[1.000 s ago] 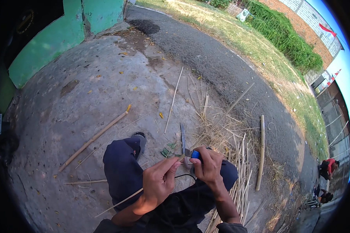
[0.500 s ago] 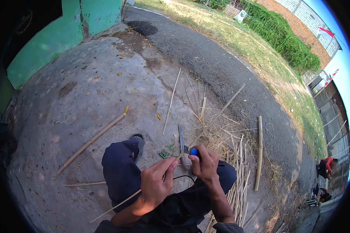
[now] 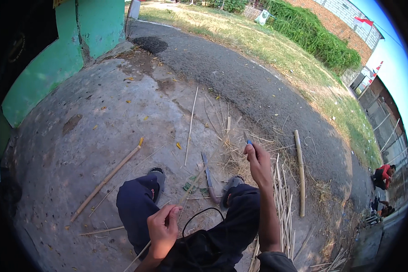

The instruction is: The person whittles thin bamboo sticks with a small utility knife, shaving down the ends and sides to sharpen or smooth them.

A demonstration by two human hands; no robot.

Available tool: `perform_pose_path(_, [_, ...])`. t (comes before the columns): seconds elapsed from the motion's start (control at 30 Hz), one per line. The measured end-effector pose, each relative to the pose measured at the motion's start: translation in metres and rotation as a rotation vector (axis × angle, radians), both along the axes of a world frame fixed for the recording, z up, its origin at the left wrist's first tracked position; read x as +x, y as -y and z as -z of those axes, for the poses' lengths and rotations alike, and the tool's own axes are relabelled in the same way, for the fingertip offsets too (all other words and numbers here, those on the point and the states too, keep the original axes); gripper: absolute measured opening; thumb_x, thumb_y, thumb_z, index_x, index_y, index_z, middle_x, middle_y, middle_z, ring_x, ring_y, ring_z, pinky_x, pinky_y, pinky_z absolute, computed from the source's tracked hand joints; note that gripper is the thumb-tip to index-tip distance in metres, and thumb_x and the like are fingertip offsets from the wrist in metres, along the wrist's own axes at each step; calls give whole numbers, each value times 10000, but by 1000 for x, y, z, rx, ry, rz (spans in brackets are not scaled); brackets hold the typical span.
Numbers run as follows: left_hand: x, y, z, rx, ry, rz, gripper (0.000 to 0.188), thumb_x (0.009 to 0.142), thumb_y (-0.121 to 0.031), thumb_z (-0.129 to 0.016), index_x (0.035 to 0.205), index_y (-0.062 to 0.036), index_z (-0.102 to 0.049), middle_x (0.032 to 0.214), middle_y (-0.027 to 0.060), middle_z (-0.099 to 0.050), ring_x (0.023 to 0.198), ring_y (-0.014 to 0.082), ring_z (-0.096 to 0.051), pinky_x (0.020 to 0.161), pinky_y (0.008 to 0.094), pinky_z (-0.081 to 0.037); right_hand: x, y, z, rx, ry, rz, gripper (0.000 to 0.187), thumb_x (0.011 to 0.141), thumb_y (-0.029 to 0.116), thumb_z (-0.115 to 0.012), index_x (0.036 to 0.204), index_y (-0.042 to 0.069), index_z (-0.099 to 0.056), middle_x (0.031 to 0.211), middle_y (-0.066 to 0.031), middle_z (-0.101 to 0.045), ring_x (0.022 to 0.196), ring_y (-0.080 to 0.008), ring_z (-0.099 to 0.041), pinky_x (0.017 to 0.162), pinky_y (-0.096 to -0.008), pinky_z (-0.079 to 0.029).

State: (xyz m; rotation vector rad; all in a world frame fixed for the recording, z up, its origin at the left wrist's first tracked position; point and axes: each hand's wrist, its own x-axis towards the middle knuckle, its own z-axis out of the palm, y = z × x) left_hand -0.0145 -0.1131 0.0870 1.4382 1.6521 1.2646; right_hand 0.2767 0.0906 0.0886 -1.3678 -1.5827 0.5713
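Observation:
My left hand (image 3: 163, 230) is closed in a pinch on a thin bamboo strip (image 3: 138, 257). The strip slants from beside my left forearm up through the fingers, toward the shavings ahead. Farther forward and to the right, my right hand (image 3: 259, 165) grips a small knife (image 3: 246, 137) by its blue handle, the blade pointing up and away. The blade is clear of the strip. On the ground between my feet lies a machete (image 3: 207, 176) with a curved brown handle, a few green leaves beside it.
Many split bamboo strips (image 3: 283, 213) lie to my right, near curled shavings (image 3: 245, 156). Beyond them rests a thick bamboo pole (image 3: 300, 174). A longer bamboo stick (image 3: 106, 180) and a thin strip (image 3: 191, 124) lie on the concrete. A person in red (image 3: 384, 176) crouches far right.
My right hand has swung forward and right with the knife, away from the strip. My left hand has moved down and left, still pinching the strip. The view has shifted slightly.

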Motion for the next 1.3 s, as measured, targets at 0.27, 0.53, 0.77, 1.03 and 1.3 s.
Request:
perform_pose_path(0.27, [4,-38,-3,-20,124,139,175,1094,-111,-564,1060,16,-679,691,56,-592,587,85,-527,547,284,-421,-35,70,7,-38,124,-221,251,1065,208,-590,1204,9,-656,784,-121,-601,696,-272,-609,676,-364,-466])
perform_pose_path(0.53, [27,-46,3,-113,142,288,209,1109,-150,-534,1085,8,-669,673,71,-520,619,114,-480,597,314,-421,-59,90,31,107,209,-506,319,975,257,-740,1196,33,-690,978,-155,-741,776,-363,-727,654,-422,-561])
perform_pose_path(0.77, [40,-48,-4,-133,83,229,142,1093,-113,-544,1063,0,-625,703,150,-593,551,245,-566,556,370,-425,-55,87,34,130,234,-499,289,940,277,-781,1122,63,-715,911,-98,-755,704,-299,-722,597,-386,-547])
perform_pose_path(1.03, [48,-46,2,-84,-17,163,122,1086,-117,-559,1045,-11,-602,771,189,-648,652,405,-677,562,413,-473,-58,86,41,151,265,-444,297,916,296,-807,1090,70,-722,870,-79,-755,651,-274,-709,570,-367,-539])
perform_pose_path(1.3, [43,-45,-5,-93,22,193,145,1090,-114,-559,1002,-7,-604,720,164,-616,541,294,-625,528,370,-440,-58,78,38,259,251,-406,260,922,253,-805,1074,63,-712,842,-89,-744,622,-278,-694,562,-372,-530])
